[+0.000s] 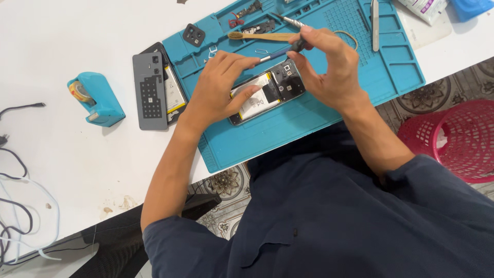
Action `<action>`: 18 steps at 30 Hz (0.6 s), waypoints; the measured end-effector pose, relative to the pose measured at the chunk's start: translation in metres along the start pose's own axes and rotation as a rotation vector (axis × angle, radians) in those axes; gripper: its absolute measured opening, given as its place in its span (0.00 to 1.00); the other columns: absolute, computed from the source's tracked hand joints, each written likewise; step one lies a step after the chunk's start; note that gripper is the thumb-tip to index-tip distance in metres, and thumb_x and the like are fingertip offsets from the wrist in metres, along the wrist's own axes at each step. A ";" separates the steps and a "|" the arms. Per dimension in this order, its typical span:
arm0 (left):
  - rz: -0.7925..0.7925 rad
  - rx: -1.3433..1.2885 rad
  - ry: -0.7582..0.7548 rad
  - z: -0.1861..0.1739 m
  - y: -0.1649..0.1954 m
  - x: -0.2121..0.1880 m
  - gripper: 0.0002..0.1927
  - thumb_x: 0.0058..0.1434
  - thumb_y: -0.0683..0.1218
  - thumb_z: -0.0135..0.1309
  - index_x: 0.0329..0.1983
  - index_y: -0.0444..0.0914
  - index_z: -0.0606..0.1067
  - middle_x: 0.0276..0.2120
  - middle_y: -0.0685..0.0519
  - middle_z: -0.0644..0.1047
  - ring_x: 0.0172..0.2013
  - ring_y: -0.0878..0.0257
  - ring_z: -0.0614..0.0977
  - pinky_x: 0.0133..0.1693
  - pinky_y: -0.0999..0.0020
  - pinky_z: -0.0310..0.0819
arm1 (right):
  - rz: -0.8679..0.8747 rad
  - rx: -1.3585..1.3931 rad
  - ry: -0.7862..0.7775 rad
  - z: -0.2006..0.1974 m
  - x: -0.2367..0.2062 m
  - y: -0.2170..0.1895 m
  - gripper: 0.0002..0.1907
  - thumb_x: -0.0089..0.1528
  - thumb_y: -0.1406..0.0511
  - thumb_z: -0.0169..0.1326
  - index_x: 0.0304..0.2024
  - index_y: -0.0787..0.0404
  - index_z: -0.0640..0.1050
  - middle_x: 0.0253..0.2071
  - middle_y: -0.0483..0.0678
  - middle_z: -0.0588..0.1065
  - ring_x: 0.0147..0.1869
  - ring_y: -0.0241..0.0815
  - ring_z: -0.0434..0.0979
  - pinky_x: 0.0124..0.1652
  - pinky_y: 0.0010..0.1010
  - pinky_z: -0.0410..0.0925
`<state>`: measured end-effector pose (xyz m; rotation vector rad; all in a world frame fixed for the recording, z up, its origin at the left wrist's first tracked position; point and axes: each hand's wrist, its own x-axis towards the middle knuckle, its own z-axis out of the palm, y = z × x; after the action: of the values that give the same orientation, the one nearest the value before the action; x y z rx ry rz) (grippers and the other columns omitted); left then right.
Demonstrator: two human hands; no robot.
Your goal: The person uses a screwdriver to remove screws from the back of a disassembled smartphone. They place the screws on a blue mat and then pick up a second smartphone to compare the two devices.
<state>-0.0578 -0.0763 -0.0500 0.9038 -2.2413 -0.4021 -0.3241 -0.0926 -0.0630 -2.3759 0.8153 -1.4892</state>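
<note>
On the white bench (77,170), my left hand (218,90) pins the opened phone (267,92) flat at its nine o'clock so it cannot slide, while my right hand (327,69), grip clenched on a screwdriver (280,51), works over its one o'clock corner.

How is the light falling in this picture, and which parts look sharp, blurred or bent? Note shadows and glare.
Head view: soft, even light; the white table is bright, nearly washed out. The left hand casts a faint shadow on the blue mat. The opened phone and right hand are sharp; the table edges bend slightly from the wide lens.
</note>
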 end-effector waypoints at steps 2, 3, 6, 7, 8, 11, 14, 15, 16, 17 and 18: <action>0.000 0.022 -0.023 -0.001 -0.004 0.001 0.19 0.64 0.48 0.65 0.56 0.38 0.76 0.47 0.50 0.77 0.49 0.52 0.75 0.52 0.57 0.70 | -0.003 0.005 -0.015 0.003 0.000 0.003 0.30 0.69 0.78 0.64 0.66 0.59 0.64 0.52 0.53 0.78 0.52 0.47 0.82 0.49 0.32 0.76; -0.001 0.021 -0.037 0.000 -0.005 0.000 0.17 0.64 0.48 0.65 0.54 0.38 0.77 0.47 0.51 0.77 0.49 0.52 0.75 0.52 0.57 0.70 | -0.006 0.008 -0.026 0.005 -0.001 0.004 0.30 0.69 0.78 0.64 0.66 0.58 0.64 0.53 0.53 0.78 0.52 0.47 0.82 0.50 0.32 0.76; 0.003 0.005 -0.059 0.003 -0.007 -0.002 0.14 0.64 0.48 0.65 0.50 0.39 0.79 0.46 0.52 0.78 0.49 0.53 0.75 0.52 0.58 0.71 | 0.008 -0.009 -0.049 0.008 -0.004 0.004 0.30 0.69 0.78 0.65 0.66 0.58 0.64 0.52 0.53 0.78 0.54 0.48 0.82 0.50 0.33 0.77; 0.008 0.003 -0.058 0.003 -0.008 -0.003 0.14 0.64 0.48 0.65 0.49 0.39 0.79 0.46 0.52 0.78 0.49 0.53 0.75 0.52 0.58 0.71 | 0.009 -0.021 -0.052 0.008 -0.004 0.005 0.30 0.69 0.77 0.65 0.66 0.57 0.64 0.52 0.53 0.78 0.55 0.49 0.82 0.50 0.33 0.77; 0.006 0.003 -0.059 0.003 -0.009 -0.002 0.14 0.64 0.48 0.65 0.49 0.39 0.80 0.46 0.52 0.78 0.49 0.53 0.75 0.52 0.58 0.71 | 0.011 -0.017 -0.056 0.008 -0.004 0.006 0.30 0.69 0.78 0.64 0.66 0.58 0.64 0.52 0.53 0.78 0.54 0.49 0.82 0.50 0.33 0.77; -0.002 0.001 -0.058 0.004 -0.010 -0.004 0.13 0.64 0.48 0.65 0.48 0.38 0.80 0.46 0.52 0.78 0.49 0.54 0.75 0.52 0.58 0.71 | 0.021 -0.015 -0.072 0.008 -0.003 0.007 0.30 0.69 0.78 0.64 0.66 0.58 0.63 0.53 0.53 0.78 0.52 0.47 0.82 0.48 0.32 0.77; -0.004 -0.002 -0.055 0.004 -0.009 -0.004 0.13 0.63 0.48 0.65 0.48 0.39 0.80 0.46 0.52 0.78 0.49 0.54 0.75 0.51 0.58 0.71 | 0.026 -0.026 -0.078 0.009 -0.003 0.007 0.30 0.69 0.78 0.64 0.66 0.59 0.63 0.53 0.53 0.79 0.53 0.48 0.82 0.47 0.32 0.77; -0.008 0.001 -0.057 0.004 -0.009 -0.005 0.13 0.63 0.48 0.65 0.47 0.39 0.80 0.46 0.53 0.78 0.49 0.54 0.75 0.51 0.58 0.71 | 0.023 -0.024 -0.075 0.009 -0.003 0.008 0.30 0.70 0.79 0.64 0.66 0.59 0.63 0.53 0.53 0.78 0.53 0.48 0.82 0.47 0.32 0.77; -0.011 0.005 -0.058 0.004 -0.009 -0.004 0.13 0.63 0.48 0.66 0.47 0.39 0.80 0.46 0.53 0.78 0.49 0.54 0.75 0.51 0.58 0.71 | 0.019 -0.023 -0.073 0.009 -0.003 0.008 0.30 0.70 0.79 0.64 0.66 0.59 0.63 0.53 0.53 0.78 0.53 0.48 0.82 0.48 0.32 0.77; -0.007 0.005 -0.058 0.004 -0.010 -0.004 0.13 0.63 0.48 0.66 0.47 0.39 0.80 0.46 0.53 0.78 0.49 0.54 0.75 0.51 0.58 0.71 | 0.021 -0.020 -0.075 0.009 -0.003 0.008 0.30 0.70 0.79 0.64 0.67 0.59 0.63 0.53 0.53 0.78 0.52 0.47 0.83 0.48 0.32 0.77; -0.003 0.006 -0.058 0.004 -0.010 -0.004 0.13 0.63 0.48 0.65 0.47 0.39 0.80 0.46 0.53 0.78 0.49 0.53 0.75 0.51 0.58 0.71 | 0.023 -0.017 -0.077 0.009 -0.003 0.008 0.30 0.70 0.79 0.63 0.67 0.59 0.63 0.53 0.54 0.78 0.52 0.47 0.83 0.48 0.32 0.77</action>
<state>-0.0534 -0.0800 -0.0599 0.9099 -2.2946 -0.4282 -0.3199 -0.0983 -0.0728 -2.4112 0.8379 -1.3778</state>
